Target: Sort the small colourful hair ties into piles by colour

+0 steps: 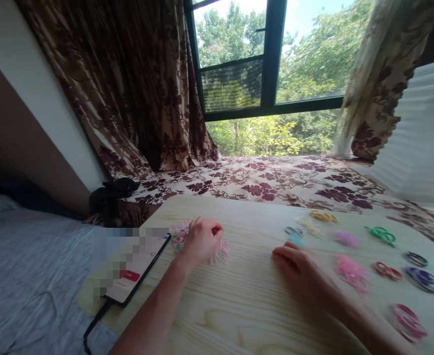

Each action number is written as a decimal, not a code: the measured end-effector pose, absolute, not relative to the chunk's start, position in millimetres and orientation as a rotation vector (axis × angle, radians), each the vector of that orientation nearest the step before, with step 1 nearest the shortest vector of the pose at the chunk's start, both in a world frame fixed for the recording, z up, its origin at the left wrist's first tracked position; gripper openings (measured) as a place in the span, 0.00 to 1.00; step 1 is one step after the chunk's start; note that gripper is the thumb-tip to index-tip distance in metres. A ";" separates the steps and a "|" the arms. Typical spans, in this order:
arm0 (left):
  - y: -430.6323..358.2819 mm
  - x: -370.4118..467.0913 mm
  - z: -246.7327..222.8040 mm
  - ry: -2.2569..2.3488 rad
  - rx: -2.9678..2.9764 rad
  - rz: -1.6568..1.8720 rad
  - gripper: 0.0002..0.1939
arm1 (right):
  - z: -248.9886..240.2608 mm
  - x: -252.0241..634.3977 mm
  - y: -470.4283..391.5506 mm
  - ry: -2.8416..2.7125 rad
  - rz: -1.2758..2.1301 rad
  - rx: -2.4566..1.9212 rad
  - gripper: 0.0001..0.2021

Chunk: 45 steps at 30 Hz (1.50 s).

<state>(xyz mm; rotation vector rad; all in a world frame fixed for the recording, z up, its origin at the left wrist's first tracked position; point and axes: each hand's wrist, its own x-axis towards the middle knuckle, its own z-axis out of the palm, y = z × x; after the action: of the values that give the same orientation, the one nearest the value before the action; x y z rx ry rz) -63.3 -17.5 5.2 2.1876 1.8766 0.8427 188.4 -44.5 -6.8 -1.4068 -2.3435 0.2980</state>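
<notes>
My left hand point(203, 240) is over a mixed pile of small pastel elastic hair ties point(180, 231), its thumb and fingers curled together in a pinch. Whatever is in that pinch, if anything, is hidden. Closed as well, with fingers pressed together, my right hand point(301, 267) rests low over the table just in front of a light-blue bunch of hair ties point(296, 239). I cannot make out anything in its fingers. To its right lie a pink bunch point(353, 274), a lilac bunch point(346, 239) and a red bunch point(387, 270) of hair ties.
Along the right of the wooden table point(239, 305) are yellow bands point(324, 216), green bands point(382, 235), dark-blue bands point(423, 279) and crimson bands point(410, 322). A phone point(137, 268) with a cable lies at the left edge. Behind stands a floral-covered sill point(261, 180) below a window.
</notes>
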 end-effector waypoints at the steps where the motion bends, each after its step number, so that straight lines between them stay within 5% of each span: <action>1: -17.9 -62.9 5.1 1.864 2.201 0.834 0.07 | -8.1 189.1 -42.9 -2.342 0.308 -1.403 0.17; 27: -16.0 -53.1 -6.9 2.003 2.312 0.585 0.05 | -16.5 192.7 -35.9 -2.346 0.263 -1.413 0.16; 45: -44.2 -16.7 -0.1 1.367 2.063 0.963 0.04 | -16.3 173.0 -46.9 -2.152 0.387 -1.080 0.11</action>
<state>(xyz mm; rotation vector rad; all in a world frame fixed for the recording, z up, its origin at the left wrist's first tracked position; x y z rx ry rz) -16.7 -44.2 -0.1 2.0626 1.3665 0.9628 173.0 -46.9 -16.3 -1.0804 -2.1520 0.3873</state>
